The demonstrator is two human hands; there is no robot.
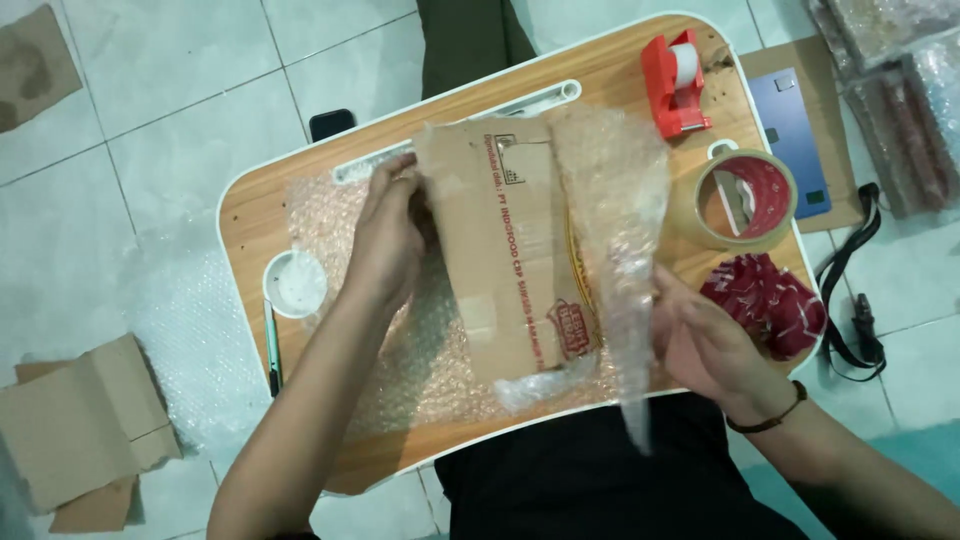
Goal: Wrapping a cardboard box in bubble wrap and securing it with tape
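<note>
I'm steadying the cardboard packet [515,250] with my left hand [385,240] closed on its edge — my right hand [700,345] is pinching the bubble wrap [615,210], pulling it taut over the surface [250,215].

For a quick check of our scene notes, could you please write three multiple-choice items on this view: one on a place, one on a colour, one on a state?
1. Where does the roll of clear tape lie?
A. on the floor
B. on the wooden lap table, in front of the right hand
C. inside the cardboard

2. What colour is the tape dispenser?
A. red
B. blue
C. green

3. How is the cardboard parcel held?
A. it lies untouched
B. by one hand only
C. left hand on its edge, right hand gripping the bubble wrap over it

Answers: B, the roll rests on the tabletop; A, its body is red; C, both hands grip it.
</note>
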